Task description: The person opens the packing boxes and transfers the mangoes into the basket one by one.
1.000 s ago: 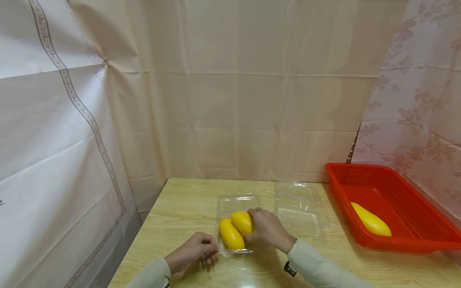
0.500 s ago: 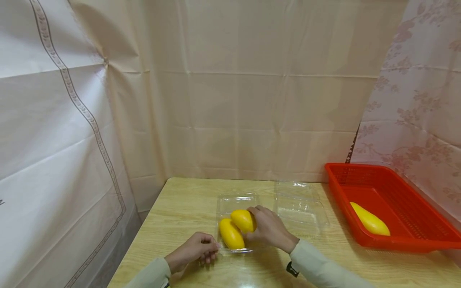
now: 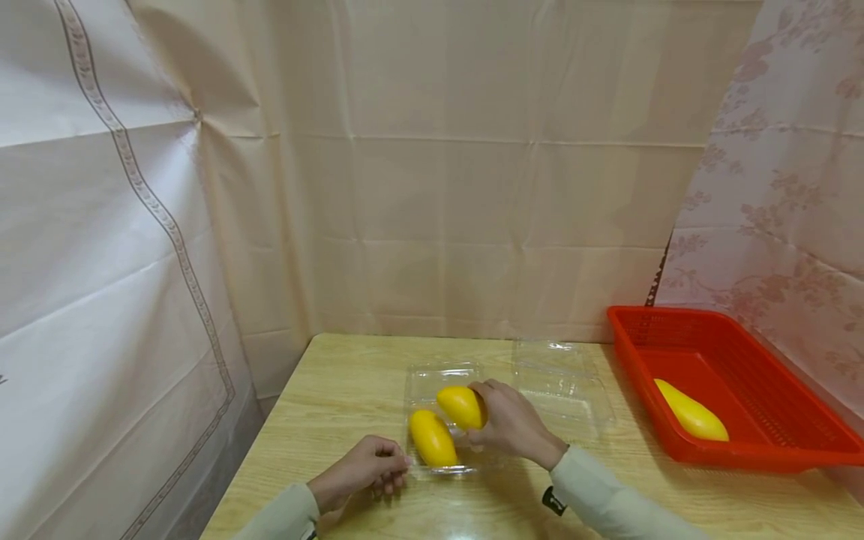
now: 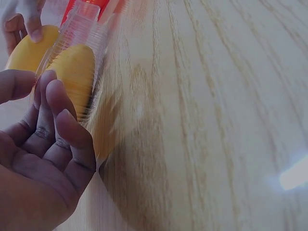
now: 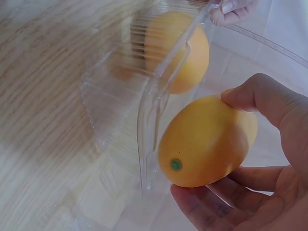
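Note:
My right hand [image 3: 514,424] grips a yellow mango [image 3: 460,407] with a small green stem spot, thumb on one side and fingers on the other. It is raised and tilted over the right part of a clear plastic clamshell box [image 3: 445,373], whose lid stands folded back. Inside the box's left half lies another yellow mango [image 3: 433,439]. At the near left corner, my left hand [image 3: 361,469] pinches the box rim between thumb and fingertips. In the right wrist view, the held mango [image 5: 207,142] is close beside the clear box wall [image 5: 149,125].
Behind and right of the box, a second clear clamshell box [image 3: 567,386] lies opened on the wooden table [image 3: 344,390]. A red plastic basket [image 3: 763,455] at the right holds one elongated yellow mango [image 3: 691,411]. Cloth curtains [image 3: 499,187] close in the back and sides.
My right hand has lifted its mango up and slightly right, away from the other mango in the box. The left hand stays at the box corner.

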Tool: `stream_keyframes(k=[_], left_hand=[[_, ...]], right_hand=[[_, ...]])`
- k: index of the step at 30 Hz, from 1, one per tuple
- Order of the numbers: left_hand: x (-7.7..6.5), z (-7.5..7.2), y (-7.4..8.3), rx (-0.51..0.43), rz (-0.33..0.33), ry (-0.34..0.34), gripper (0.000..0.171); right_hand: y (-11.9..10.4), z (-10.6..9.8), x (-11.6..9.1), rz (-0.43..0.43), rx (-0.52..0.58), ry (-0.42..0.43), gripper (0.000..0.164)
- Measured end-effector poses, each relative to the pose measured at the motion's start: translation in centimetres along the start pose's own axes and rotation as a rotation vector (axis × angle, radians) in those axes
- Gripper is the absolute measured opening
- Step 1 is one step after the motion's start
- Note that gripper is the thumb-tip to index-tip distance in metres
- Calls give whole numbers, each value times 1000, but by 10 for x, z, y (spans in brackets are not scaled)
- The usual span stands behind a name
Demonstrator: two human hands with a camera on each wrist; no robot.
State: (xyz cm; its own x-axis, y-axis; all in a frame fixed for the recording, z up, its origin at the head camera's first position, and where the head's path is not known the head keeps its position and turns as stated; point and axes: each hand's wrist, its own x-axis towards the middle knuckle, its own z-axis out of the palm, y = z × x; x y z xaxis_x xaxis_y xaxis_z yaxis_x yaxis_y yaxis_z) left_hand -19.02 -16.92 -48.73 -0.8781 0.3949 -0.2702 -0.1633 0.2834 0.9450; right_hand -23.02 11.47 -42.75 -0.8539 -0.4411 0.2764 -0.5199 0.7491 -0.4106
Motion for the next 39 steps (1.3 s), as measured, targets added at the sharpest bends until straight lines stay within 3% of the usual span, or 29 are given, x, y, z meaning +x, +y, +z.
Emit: stream_keyframes(k=[39], left_hand=[[0, -1, 1, -6, 4, -8, 26]], right_hand=[[25, -41, 1, 55, -44, 68, 66]])
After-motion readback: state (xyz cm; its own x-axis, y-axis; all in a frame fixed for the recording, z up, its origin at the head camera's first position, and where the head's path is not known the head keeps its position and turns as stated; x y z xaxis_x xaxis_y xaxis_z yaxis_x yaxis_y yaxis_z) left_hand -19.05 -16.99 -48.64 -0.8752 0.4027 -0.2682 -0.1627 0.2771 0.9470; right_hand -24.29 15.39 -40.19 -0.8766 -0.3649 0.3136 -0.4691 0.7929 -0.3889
